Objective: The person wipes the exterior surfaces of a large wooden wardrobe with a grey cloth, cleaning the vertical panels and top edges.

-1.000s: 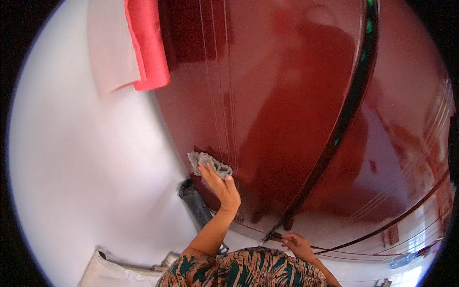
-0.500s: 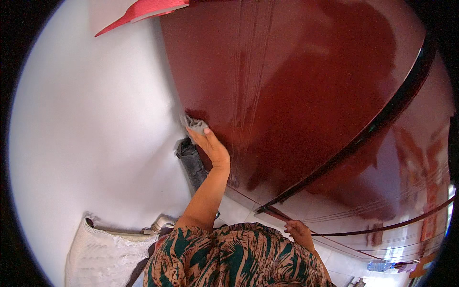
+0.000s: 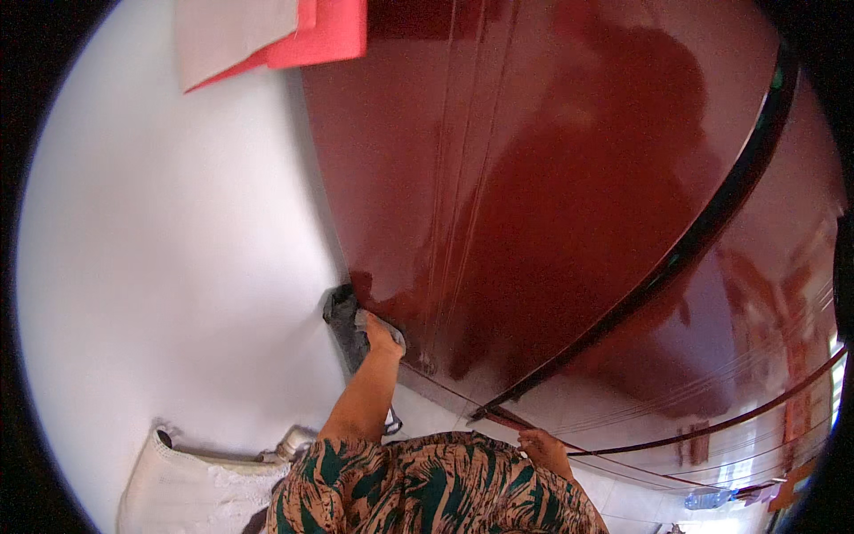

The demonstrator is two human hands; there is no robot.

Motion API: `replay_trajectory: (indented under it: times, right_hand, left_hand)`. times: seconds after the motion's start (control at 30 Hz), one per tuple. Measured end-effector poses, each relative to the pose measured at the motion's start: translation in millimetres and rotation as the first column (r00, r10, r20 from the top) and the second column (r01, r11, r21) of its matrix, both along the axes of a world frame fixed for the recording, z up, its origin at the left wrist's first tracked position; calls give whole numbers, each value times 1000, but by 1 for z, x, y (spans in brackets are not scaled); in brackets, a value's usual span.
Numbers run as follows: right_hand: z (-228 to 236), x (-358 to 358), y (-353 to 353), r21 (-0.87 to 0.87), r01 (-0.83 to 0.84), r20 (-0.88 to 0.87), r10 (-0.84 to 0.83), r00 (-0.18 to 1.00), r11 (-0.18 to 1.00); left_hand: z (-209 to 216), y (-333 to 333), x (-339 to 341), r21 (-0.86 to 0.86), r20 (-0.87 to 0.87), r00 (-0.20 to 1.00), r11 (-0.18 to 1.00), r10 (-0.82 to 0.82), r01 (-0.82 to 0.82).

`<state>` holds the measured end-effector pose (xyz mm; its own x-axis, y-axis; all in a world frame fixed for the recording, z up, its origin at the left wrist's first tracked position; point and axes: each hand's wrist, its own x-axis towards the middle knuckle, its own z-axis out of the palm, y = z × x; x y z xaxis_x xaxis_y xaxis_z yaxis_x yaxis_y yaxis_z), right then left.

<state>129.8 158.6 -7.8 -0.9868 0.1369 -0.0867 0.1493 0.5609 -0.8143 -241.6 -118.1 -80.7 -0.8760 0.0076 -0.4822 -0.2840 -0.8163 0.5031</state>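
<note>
My left hand (image 3: 381, 335) is closed on a grey cloth (image 3: 398, 337), low against a glossy dark red panel (image 3: 534, 222) that looks like a wardrobe door. Just behind and beside this hand stands a dark grey, roll-shaped thing (image 3: 341, 307), wedged between the panel and the white wall. My right hand (image 3: 543, 448) is at the panel's lower edge, near the foot of a black strip (image 3: 658, 271). Its fingers are drawn together; whatever may be in them is hidden.
The white wall (image 3: 205, 231) rises on the left, with red and pale sheets (image 3: 311, 40) at its top. A whitish cloth-like cover (image 3: 191, 489) sits at lower left. At lower right is a clear blue plastic bottle (image 3: 707, 498). Pale floor tiles (image 3: 427, 409) show below.
My left hand has moved down the panel's left edge with the grey cloth, toward me. My right hand has come slightly lower and left. The view has shifted a little.
</note>
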Motion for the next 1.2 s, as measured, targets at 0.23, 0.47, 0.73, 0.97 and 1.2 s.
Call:
replay_trajectory:
  times: [0.23,0.47,0.73,0.97,1.2]
  right_hand:
    - [-21,4,10,-52,-13,-38,11,999,999]
    - [-9,-6,13,152,-93,6,93,996,984]
    - [-40,-2,31,41,-119,-27,120,992,992]
    - [-53,16,36,69,-46,-153,56,987,997]
    - [-36,39,38,39,23,-167,-16,986,999]
  left_hand:
    - [138,56,34,-637,-393,911,677,124,-367]
    - [354,39,30,-502,-864,487,140,-130,-853]
    - [481,64,32,-182,-945,191,-58,-266,-982]
    - [519,136,92,138,-905,-121,-11,-407,-990]
    - [459,171,140,81,-811,-143,134,-567,-988]
